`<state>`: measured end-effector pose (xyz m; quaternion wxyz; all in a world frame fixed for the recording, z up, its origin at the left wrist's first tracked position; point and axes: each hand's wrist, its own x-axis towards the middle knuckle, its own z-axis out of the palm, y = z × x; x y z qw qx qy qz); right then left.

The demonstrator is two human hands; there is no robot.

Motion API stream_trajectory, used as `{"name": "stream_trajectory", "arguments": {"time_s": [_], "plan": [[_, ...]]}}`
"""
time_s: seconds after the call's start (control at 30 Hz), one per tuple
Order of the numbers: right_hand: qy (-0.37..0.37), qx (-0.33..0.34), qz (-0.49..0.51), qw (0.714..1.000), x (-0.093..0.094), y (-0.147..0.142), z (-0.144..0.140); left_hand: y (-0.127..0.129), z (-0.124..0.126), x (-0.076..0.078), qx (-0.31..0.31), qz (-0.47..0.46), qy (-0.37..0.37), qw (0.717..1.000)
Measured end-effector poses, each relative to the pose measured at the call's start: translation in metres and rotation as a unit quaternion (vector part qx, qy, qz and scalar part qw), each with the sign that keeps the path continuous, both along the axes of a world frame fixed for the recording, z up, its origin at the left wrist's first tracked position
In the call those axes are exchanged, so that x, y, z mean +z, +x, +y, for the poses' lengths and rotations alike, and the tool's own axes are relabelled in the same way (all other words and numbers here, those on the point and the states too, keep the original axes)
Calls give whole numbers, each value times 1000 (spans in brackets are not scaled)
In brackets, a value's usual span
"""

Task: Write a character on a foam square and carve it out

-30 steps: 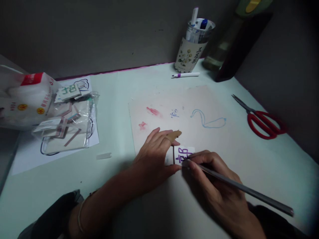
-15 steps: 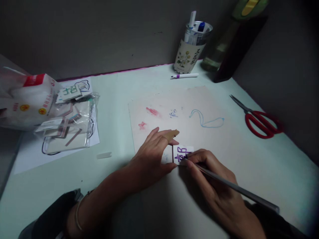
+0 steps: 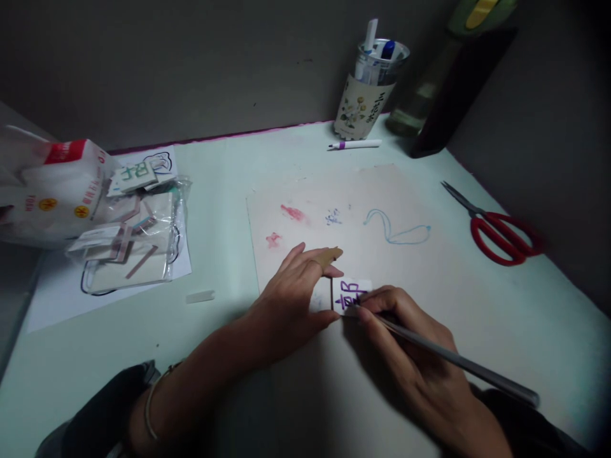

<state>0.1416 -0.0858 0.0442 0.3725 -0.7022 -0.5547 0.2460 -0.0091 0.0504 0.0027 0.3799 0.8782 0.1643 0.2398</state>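
Observation:
A small white rubber block (image 3: pixel 352 294) with a purple character drawn on it lies on the paper sheet (image 3: pixel 305 184). My left hand (image 3: pixel 281 296) pinches the block's left part between thumb and fingers, and a tan bandage wraps one fingertip. A dark line crosses the block near the left fingers. In my right hand (image 3: pixel 420 356) is a slim grey metal carving tool (image 3: pixel 458 359), slanting down to the purple character at the block's right part. Its tip is hidden at the right fingertips. The fingers of both hands are closed.
Red-handled scissors (image 3: pixel 499 235) lie at right. Behind are a capped-off marker (image 3: pixel 358 145), a cup of pens (image 3: pixel 367 95) and a bottle (image 3: pixel 415 95). At left are a plastic bag (image 3: pixel 62 191), bagged blocks (image 3: pixel 138 254) and a pale rubber strip (image 3: pixel 200 297).
The view has shifted very slightly. Both hands, the block and the carving tool keep nearly the same places.

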Motion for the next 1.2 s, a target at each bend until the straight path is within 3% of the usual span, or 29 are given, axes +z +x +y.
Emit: {"name": "stream_trajectory", "arguments": {"time_s": [0.43,0.77,1.2], "plan": [[-34,-19,20,999,-2,1,-3,1,0,2,6,-5,-4,1000],[-4,-61,64,996,-10,1,-4,1,-1,3,6,3,0,1000],[4,-50,30,998,-10,2,-2,1,0,5,3,3,-11,1000]]}}
